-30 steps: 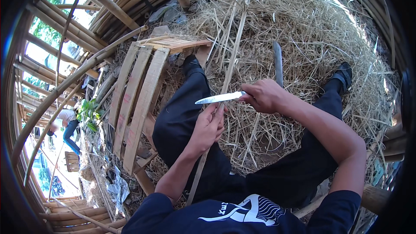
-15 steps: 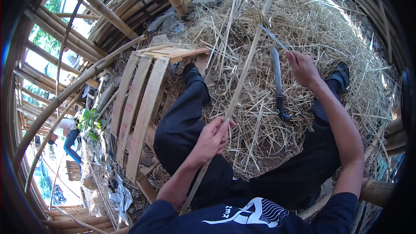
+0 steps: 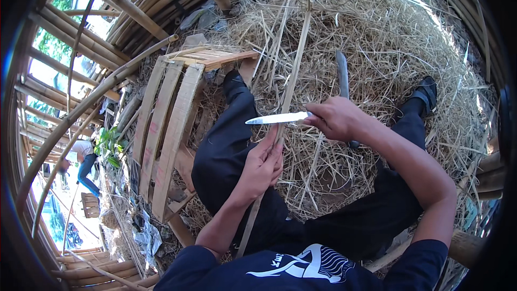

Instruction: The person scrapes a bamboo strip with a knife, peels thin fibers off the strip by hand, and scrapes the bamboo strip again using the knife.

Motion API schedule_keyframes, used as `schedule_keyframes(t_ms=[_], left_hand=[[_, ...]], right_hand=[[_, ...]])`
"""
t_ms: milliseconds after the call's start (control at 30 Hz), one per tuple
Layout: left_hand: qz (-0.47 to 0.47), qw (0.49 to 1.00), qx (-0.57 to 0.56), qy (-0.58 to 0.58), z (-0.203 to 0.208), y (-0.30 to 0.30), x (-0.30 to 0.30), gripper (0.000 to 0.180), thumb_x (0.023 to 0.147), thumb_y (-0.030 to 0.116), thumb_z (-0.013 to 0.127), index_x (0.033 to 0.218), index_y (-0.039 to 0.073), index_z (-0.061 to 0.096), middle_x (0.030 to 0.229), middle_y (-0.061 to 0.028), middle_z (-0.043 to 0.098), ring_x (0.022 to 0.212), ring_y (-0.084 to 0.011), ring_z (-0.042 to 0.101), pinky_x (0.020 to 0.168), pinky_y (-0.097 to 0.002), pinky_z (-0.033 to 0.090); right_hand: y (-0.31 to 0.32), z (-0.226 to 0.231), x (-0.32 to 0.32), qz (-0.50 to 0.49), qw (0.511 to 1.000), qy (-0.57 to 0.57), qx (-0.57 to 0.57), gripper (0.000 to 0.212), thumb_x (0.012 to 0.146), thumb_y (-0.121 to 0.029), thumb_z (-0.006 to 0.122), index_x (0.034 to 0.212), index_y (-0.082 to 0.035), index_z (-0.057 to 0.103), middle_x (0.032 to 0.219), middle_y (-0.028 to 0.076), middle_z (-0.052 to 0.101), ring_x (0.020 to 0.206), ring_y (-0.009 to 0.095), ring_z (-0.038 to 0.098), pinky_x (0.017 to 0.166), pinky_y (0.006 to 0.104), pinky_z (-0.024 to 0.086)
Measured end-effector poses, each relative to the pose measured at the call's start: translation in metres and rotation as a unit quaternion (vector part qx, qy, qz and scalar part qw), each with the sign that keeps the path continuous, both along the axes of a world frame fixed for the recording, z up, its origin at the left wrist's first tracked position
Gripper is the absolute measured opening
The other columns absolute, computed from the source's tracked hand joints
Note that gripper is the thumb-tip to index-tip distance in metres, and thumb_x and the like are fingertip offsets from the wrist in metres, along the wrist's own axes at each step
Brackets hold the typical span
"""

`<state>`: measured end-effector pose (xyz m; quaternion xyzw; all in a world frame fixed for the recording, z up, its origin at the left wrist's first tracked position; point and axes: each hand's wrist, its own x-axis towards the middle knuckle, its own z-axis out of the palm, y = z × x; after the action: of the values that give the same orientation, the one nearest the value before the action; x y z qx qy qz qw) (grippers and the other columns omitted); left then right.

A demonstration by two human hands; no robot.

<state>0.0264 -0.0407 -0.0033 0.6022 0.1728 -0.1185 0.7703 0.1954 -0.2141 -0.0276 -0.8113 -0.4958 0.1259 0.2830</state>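
Observation:
My left hand (image 3: 263, 168) is closed around a long, thin bamboo strip (image 3: 295, 70), which slants from my lap up and away over the straw. My right hand (image 3: 336, 118) grips a knife (image 3: 277, 119) by its handle. Its bright blade lies crosswise over the strip, just beyond my left fingers; whether the edge is biting into the strip I cannot tell. Below and behind my right hand a machete (image 3: 342, 73) lies on the shavings, its dark handle mostly covered by the hand.
Shavings and straw (image 3: 388, 37) cover the ground between and beyond my legs. A slatted wooden crate (image 3: 175, 129) stands by my left leg. Bamboo poles (image 3: 156, 5) are stacked at the far left, with a bamboo frame (image 3: 75, 124) beside me. A person (image 3: 86, 164) is farther off at left.
My right hand has drawn the knife toward me along the strip, from its far part to near my left hand. The strip's far end has shifted left.

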Motion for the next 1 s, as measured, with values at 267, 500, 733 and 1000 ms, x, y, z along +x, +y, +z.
schedule_keyframes(t_ms=[267,500,733,1000], left_hand=[[-0.012,0.999,-0.020,0.027,0.007,0.008,-0.010,0.053,0.102,0.013,0.040,0.150,0.020,0.020,0.061,0.0057,0.026,0.042,-0.0022,0.023,0.036,-0.0177,0.024],[0.000,1.000,-0.001,-0.005,0.009,0.019,-0.011,0.054,0.102,0.012,0.040,0.150,0.019,0.019,0.059,0.0064,0.024,0.042,-0.0021,0.024,0.036,-0.0177,0.024],[0.000,0.999,0.035,-0.005,0.006,0.016,-0.012,0.054,0.101,0.012,0.042,0.150,0.018,0.021,0.059,0.0068,0.026,0.042,-0.0015,0.024,0.038,-0.0179,0.024],[-0.013,0.999,0.030,0.029,0.005,0.016,-0.020,0.053,0.101,0.011,0.042,0.150,0.017,0.022,0.060,0.0066,0.027,0.043,-0.0016,0.025,0.038,-0.0179,0.025]], right_hand=[[-0.027,-0.019,0.073,-0.247,0.968,0.037,-0.012,0.041,0.098,-0.041,0.041,0.085,-0.007,0.058,0.064,0.016,0.057,0.060,0.035,0.058,0.060,0.0464,0.044],[-0.038,0.010,0.060,-0.242,0.969,0.055,0.015,0.040,0.099,-0.038,0.042,0.087,-0.004,0.058,0.059,0.012,0.055,0.052,0.025,0.055,0.057,0.0412,0.044],[0.010,0.011,0.010,-0.026,0.999,0.016,0.016,0.038,0.096,-0.038,0.046,0.085,-0.004,0.061,0.057,0.017,0.054,0.054,0.038,0.055,0.057,0.0473,0.043],[-0.026,0.000,0.081,-0.363,0.921,0.138,-0.036,0.045,0.100,-0.043,0.036,0.087,-0.008,0.061,0.060,0.007,0.056,0.053,0.022,0.055,0.057,0.0379,0.047]])
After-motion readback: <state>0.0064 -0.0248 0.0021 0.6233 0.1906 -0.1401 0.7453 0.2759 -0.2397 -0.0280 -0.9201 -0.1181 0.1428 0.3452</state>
